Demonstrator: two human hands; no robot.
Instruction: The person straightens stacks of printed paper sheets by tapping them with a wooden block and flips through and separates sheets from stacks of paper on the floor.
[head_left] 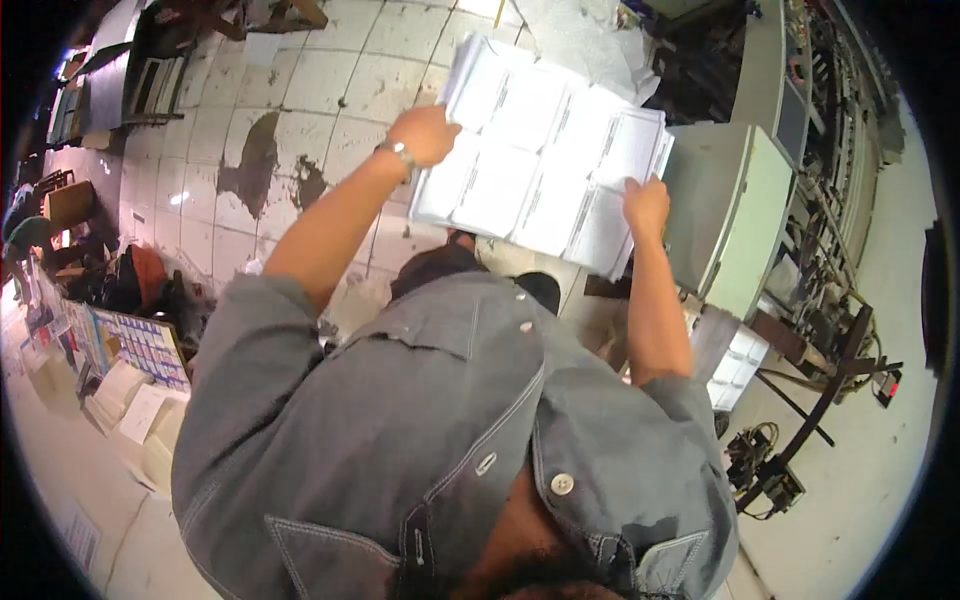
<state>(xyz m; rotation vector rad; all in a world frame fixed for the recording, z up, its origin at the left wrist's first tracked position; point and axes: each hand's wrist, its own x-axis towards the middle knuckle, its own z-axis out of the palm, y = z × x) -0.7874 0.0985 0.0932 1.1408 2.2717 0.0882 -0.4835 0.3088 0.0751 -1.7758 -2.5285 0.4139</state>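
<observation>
A thick stack of large printed paper sheets [545, 150] is held out in front of me, its top sheet marked off in several panels. My left hand [424, 136] grips the stack's left edge, thumb on top and the other fingers mostly hidden. On the opposite edge, my right hand [647, 208] is closed round the paper, its thumb over the top sheet. Some sheets stick out unevenly at the right side and the upper left corner. A watch [398, 153] sits on my left wrist.
Right of the stack stands a pale green metal cabinet [745, 220], part of a machine with rails and rods [835, 230]. More printed sheets [738, 365] lie below it. Crumpled white plastic [600, 45] lies beyond the stack. Stained floor tiles [330, 100] spread leftward, toward a calendar [140, 345] and papers.
</observation>
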